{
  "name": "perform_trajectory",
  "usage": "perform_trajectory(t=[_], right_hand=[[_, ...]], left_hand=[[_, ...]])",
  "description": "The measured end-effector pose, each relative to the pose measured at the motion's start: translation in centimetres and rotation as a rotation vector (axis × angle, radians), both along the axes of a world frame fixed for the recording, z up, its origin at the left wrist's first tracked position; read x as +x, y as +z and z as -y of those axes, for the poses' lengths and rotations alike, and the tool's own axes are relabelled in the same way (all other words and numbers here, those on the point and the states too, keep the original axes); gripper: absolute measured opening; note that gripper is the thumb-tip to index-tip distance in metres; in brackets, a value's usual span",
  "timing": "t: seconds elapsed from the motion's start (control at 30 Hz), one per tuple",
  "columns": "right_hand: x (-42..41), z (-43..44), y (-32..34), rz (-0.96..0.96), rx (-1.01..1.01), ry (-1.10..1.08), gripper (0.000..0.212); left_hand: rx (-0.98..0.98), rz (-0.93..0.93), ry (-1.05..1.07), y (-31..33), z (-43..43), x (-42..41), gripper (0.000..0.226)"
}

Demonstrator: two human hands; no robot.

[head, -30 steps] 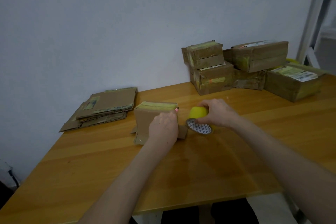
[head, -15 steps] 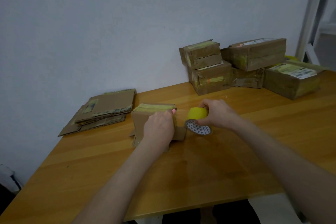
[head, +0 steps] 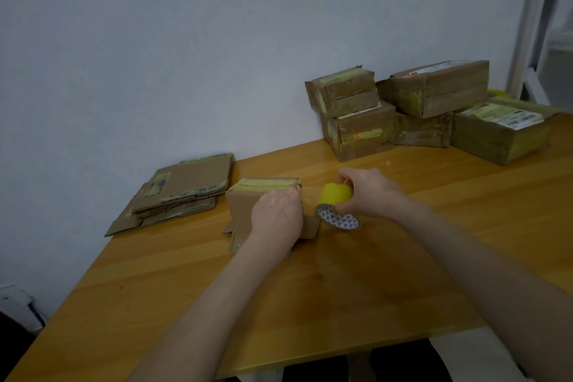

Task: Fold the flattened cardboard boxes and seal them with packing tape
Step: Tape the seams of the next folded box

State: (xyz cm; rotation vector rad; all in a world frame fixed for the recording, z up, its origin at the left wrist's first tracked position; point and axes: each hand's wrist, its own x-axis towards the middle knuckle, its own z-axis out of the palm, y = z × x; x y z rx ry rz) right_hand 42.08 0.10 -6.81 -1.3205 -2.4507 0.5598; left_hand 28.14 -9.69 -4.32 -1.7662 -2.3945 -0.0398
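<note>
A small brown cardboard box (head: 245,211) stands upright on the wooden table (head: 310,304), with a strip of yellow tape along its top edge. My left hand (head: 277,215) lies against its near face, fingertips reaching the top right corner. My right hand (head: 369,192) grips a roll of yellow packing tape (head: 336,194) just right of the box. The roll's patterned core end (head: 339,220) faces me, low over the table. The box's bottom flaps stick out at its base.
A pile of flattened cardboard boxes (head: 183,189) lies at the left by the wall. Several taped boxes (head: 434,108) are stacked at the back right against the wall. A white frame (head: 536,9) stands at the far right.
The hands, box and tape roll keep nearly the same pose. The view has shifted slightly; the tape roll sits a little closer to the box's corner.
</note>
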Motion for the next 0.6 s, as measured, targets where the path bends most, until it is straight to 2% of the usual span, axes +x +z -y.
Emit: perform_trajectory(t=[0.2,0.6], right_hand=[[-0.06,0.37,0.42,0.051,0.035,0.012,0.050],[-0.19,0.69,0.64,0.081,0.061,0.014,0.054]], left_hand=[[-0.007,-0.001,0.024,-0.19,-0.13,0.05,0.019],[-0.029,0.025,0.018,0.03,-0.69,0.46,0.020]])
